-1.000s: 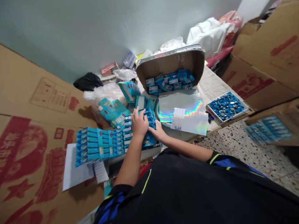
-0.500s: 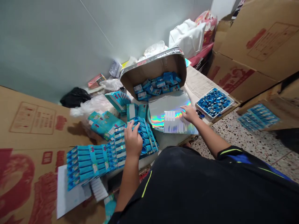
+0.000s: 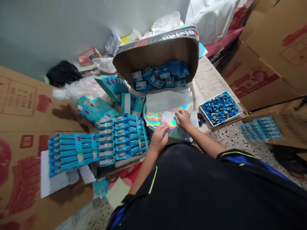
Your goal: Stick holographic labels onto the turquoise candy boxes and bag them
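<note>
My left hand [image 3: 159,138] lies flat across the lower edge of a holographic foil sheet [image 3: 158,118], just right of neat rows of blue packs [image 3: 123,137]. My right hand [image 3: 183,119] rests on the sheet's right part, its fingers close to a small white ridged strip [image 3: 168,117]. A paler printed sheet [image 3: 168,101] lies behind the foil. Further left sits a second block of long blue packs [image 3: 73,153]. A cardboard box [image 3: 155,54] stands tilted open behind the foil, holding loose blue cartons [image 3: 158,76].
A white tray of blue caps [image 3: 220,108] stands on the right. Flattened cardboard [image 3: 21,108] covers the left side, and large cardboard boxes [image 3: 261,76] stand on the right. Plastic bags and a black bag [image 3: 63,72] lie along the wall. Speckled terrazzo floor [image 3: 230,140] shows below.
My left hand has moved off the blue packs and onto the foil sheet. My right hand has shifted left, and the white strip now sits between my hands.
</note>
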